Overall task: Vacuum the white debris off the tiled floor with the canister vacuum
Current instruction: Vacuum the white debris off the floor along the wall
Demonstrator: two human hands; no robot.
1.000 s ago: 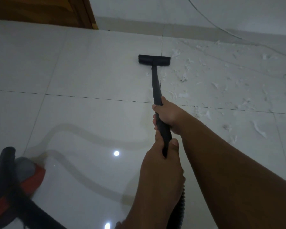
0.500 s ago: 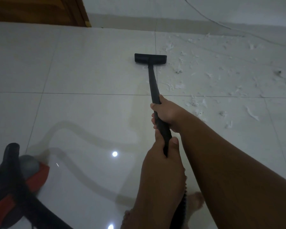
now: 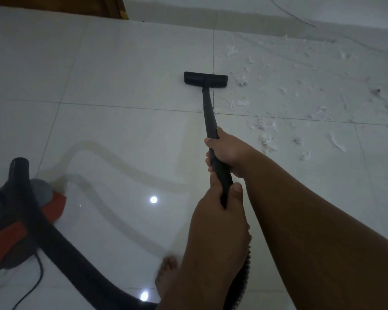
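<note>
At the middle of the view, two hands are making the grip on one black wand (image 3: 208, 108): the right hand (image 3: 230, 153) is curling round it higher up, the left hand (image 3: 215, 220) is wrapping its lower end. One flat nozzle (image 3: 205, 79) is resting on the tiled floor (image 3: 121, 70), across a grout line. White debris (image 3: 264, 130), too many scraps to count, is lying just right of it and reaching toward the far wall (image 3: 211, 3). Leftward, wide tiles are stretching to a wooden door frame (image 3: 121, 10). One canister vacuum (image 3: 7, 236) is standing near left, its hose (image 3: 76, 265) passing beside one bare foot (image 3: 166, 274).
</note>
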